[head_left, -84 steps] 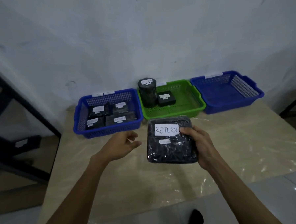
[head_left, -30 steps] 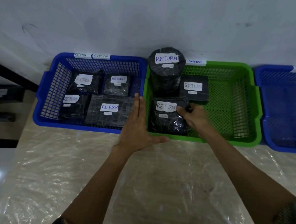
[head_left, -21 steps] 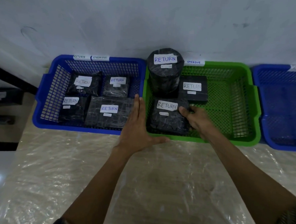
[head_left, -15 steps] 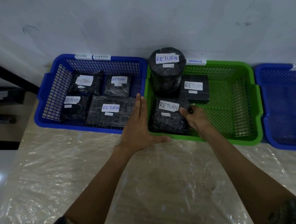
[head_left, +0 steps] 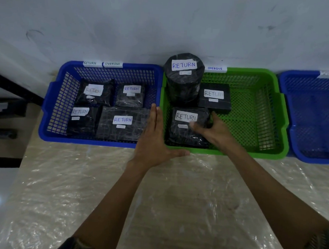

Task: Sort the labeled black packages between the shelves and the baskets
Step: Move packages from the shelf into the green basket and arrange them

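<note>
– Logging the flat package [head_left: 186, 137]: how does it look?
– Black and squarish, wrapped in crinkled glossy film. A white label [head_left: 186, 117] on top reads RETURN in blue hand lettering.
– Position?
– Centre of frame, lying flat in the lower left corner of the green basket [head_left: 253, 153], just below an upright wrapped cylinder [head_left: 182, 87]. The right hand [head_left: 214, 130] grips its right edge, thumb across the top, fingers curled at the upper corner. The left hand [head_left: 153, 142] lies flat just left of it, fingers straight and together over the meeting rims of the green basket and the blue basket [head_left: 82, 141], thumb spread along the green rim. It holds nothing.
– Materials?
– Baskets of rigid plastic lattice; table [head_left: 175, 201] under wrinkled clear sheeting.
</note>
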